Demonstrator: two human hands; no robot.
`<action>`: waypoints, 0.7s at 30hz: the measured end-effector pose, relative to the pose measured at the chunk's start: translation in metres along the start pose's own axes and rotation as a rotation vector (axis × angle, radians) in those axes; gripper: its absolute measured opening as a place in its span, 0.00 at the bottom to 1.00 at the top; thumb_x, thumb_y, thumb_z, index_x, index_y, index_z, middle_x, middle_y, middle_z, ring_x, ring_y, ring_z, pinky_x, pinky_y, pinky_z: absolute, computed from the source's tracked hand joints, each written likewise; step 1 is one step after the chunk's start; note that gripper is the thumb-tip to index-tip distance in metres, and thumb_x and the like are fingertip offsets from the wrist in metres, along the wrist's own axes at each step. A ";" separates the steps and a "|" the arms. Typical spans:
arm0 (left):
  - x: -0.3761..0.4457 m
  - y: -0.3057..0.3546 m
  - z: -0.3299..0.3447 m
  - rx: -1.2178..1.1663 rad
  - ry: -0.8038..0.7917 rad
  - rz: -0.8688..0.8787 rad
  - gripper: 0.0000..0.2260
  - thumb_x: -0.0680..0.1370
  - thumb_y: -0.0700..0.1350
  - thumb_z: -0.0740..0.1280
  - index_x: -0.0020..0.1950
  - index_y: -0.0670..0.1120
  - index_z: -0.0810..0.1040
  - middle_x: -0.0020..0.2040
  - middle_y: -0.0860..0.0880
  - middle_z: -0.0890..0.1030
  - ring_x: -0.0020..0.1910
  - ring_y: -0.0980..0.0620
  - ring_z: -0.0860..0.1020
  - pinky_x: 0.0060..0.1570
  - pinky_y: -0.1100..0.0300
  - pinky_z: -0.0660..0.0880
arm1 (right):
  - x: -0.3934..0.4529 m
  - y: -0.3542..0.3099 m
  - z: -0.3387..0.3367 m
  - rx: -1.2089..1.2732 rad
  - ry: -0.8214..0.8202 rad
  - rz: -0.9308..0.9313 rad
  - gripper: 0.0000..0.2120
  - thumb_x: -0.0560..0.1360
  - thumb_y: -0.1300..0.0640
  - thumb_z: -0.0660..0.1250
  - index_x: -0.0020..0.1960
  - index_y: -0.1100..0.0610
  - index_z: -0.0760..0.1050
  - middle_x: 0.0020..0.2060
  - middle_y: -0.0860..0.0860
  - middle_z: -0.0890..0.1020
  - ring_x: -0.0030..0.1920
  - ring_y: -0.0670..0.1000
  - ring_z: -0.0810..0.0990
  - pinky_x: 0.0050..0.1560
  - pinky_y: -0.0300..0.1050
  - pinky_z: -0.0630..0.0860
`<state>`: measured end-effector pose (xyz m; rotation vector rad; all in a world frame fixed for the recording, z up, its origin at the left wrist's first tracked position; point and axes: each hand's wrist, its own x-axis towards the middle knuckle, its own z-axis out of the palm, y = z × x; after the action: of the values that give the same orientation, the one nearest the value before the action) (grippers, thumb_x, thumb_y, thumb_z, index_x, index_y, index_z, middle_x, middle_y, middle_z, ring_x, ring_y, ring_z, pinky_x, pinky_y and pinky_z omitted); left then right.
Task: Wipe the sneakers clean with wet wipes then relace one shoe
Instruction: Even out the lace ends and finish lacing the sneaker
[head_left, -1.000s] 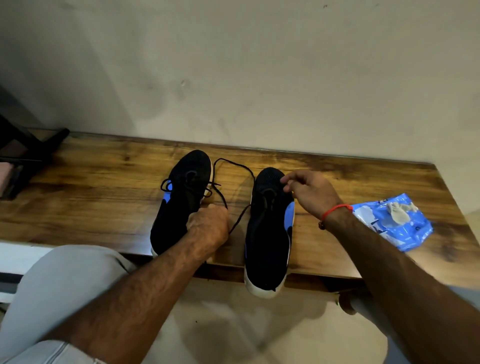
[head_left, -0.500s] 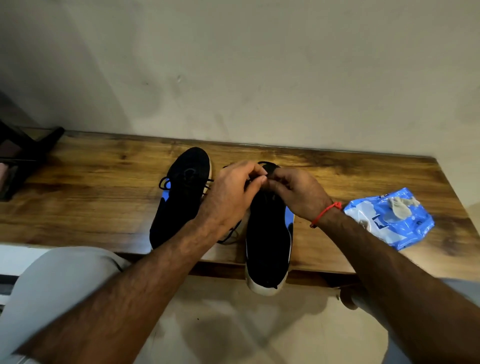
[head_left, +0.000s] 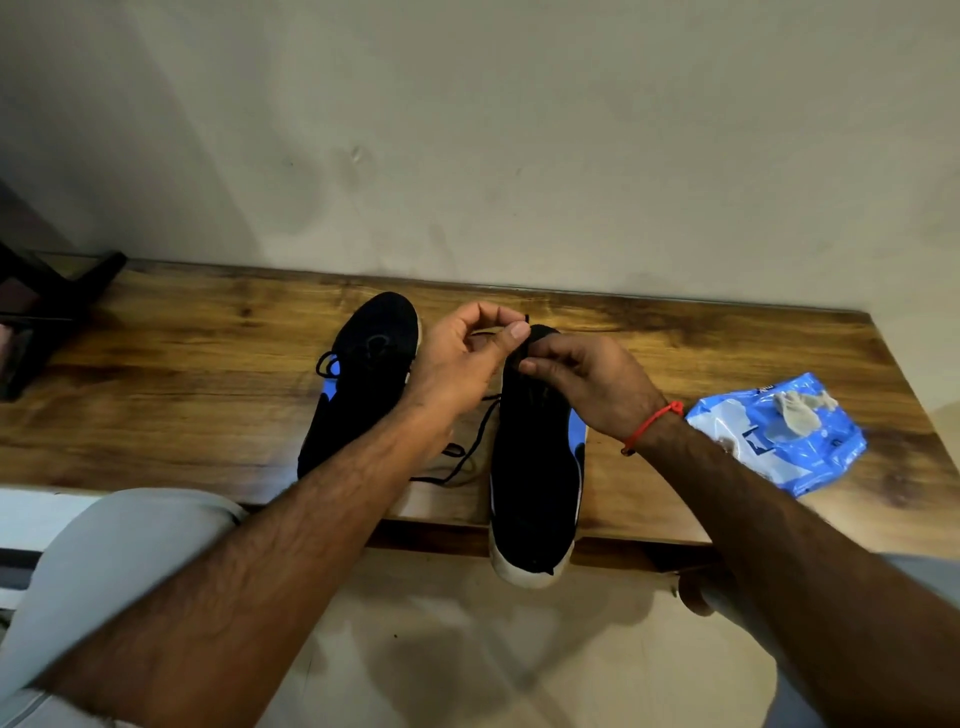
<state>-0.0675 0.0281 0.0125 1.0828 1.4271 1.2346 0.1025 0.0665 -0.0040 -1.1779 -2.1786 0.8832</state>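
Observation:
Two black sneakers with blue side patches stand side by side on a wooden table (head_left: 156, 374). The left sneaker (head_left: 363, 374) is laced. The right sneaker (head_left: 535, 483) hangs its heel over the table's front edge. A loose black lace (head_left: 470, 447) trails on the wood between the two. My left hand (head_left: 462, 358) pinches the lace end between thumb and forefinger above the right sneaker's toe. My right hand (head_left: 587, 379) pinches the lace just beside it, over the same toe. A used wipe (head_left: 800, 405) lies crumpled on a blue wet wipes pack (head_left: 789, 441).
A plain wall rises right behind the table. A dark stand-like object (head_left: 47, 322) sits at the far left end. My knees in light trousers (head_left: 119, 561) are below the front edge, over a pale floor.
My left hand left the table between the sneakers and rose to the right sneaker's toe, meeting my right hand there. Both now pinch the lace, held slightly higher than half a second ago.

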 end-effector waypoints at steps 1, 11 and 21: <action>-0.002 0.000 0.002 0.007 -0.039 0.002 0.04 0.78 0.43 0.73 0.49 0.52 0.82 0.47 0.56 0.85 0.45 0.62 0.82 0.42 0.67 0.77 | 0.000 0.000 -0.001 0.011 0.003 -0.006 0.04 0.78 0.56 0.69 0.48 0.54 0.83 0.38 0.47 0.83 0.40 0.46 0.80 0.39 0.39 0.75; 0.006 -0.013 0.004 0.148 0.162 0.066 0.07 0.79 0.41 0.72 0.56 0.49 0.84 0.48 0.53 0.85 0.47 0.58 0.83 0.52 0.63 0.80 | -0.006 0.001 -0.002 -0.141 -0.015 0.352 0.13 0.76 0.42 0.69 0.50 0.51 0.75 0.39 0.45 0.78 0.42 0.48 0.77 0.36 0.38 0.69; -0.010 -0.032 0.019 0.780 -0.167 0.114 0.03 0.79 0.49 0.72 0.50 0.52 0.83 0.51 0.52 0.77 0.50 0.55 0.74 0.51 0.58 0.74 | -0.017 -0.014 0.001 -0.273 -0.275 0.635 0.22 0.72 0.37 0.67 0.55 0.52 0.71 0.46 0.52 0.80 0.43 0.53 0.81 0.43 0.49 0.81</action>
<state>-0.0484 0.0182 -0.0193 1.7564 1.7779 0.6212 0.1031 0.0463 0.0035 -2.0589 -2.2090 1.0661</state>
